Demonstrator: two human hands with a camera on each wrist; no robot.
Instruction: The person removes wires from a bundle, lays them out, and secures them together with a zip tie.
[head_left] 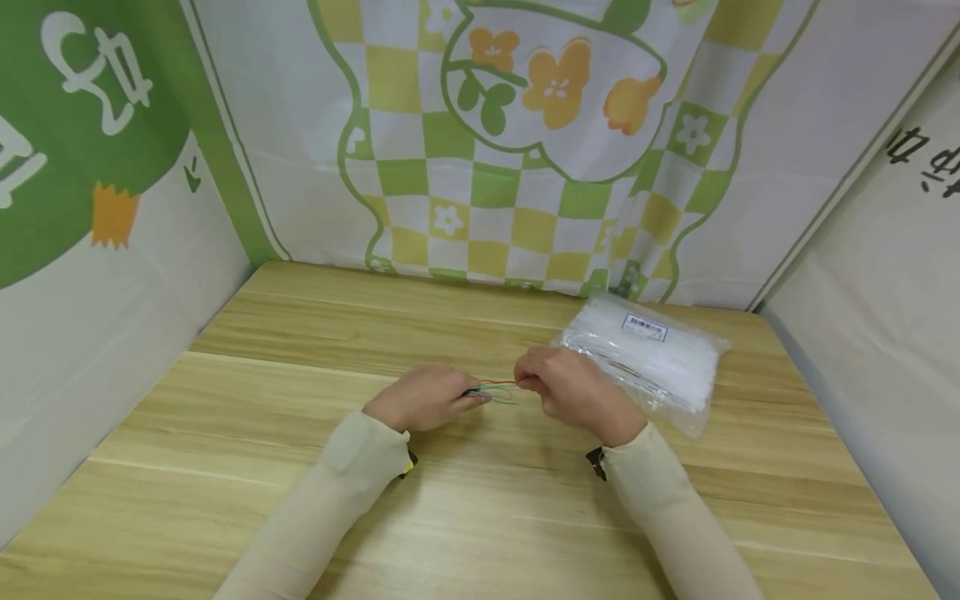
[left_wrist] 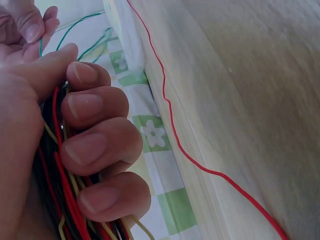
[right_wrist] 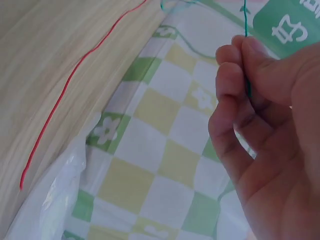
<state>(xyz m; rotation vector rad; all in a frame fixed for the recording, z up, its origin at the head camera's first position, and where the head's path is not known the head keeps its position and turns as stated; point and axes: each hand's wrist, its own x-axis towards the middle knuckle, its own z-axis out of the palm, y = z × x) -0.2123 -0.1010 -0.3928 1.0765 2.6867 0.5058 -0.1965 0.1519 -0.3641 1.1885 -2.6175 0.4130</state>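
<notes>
My left hand (head_left: pixel 423 397) grips a bundle of thin wires (left_wrist: pixel 70 200), fingers curled round black, red and yellowish strands; part of the bundle is hidden in the palm. Opposite it, my right hand (head_left: pixel 576 392) pinches a green wire (right_wrist: pixel 245 20) between thumb and forefinger. Other green wire loops (left_wrist: pixel 95 45) stick out past the left thumb. A single red wire (right_wrist: pixel 65 87) strays away from the bundle, its loose end showing in the right wrist view. Both hands are held over the wooden table (head_left: pixel 480 517), a short gap apart.
A clear plastic bag (head_left: pixel 675 358) of white contents, with a barcode label (head_left: pixel 645 327), lies just beyond the right hand. Printed cloth (head_left: pixel 517 192) hangs at the table's back edge, and more cloth walls stand at both sides.
</notes>
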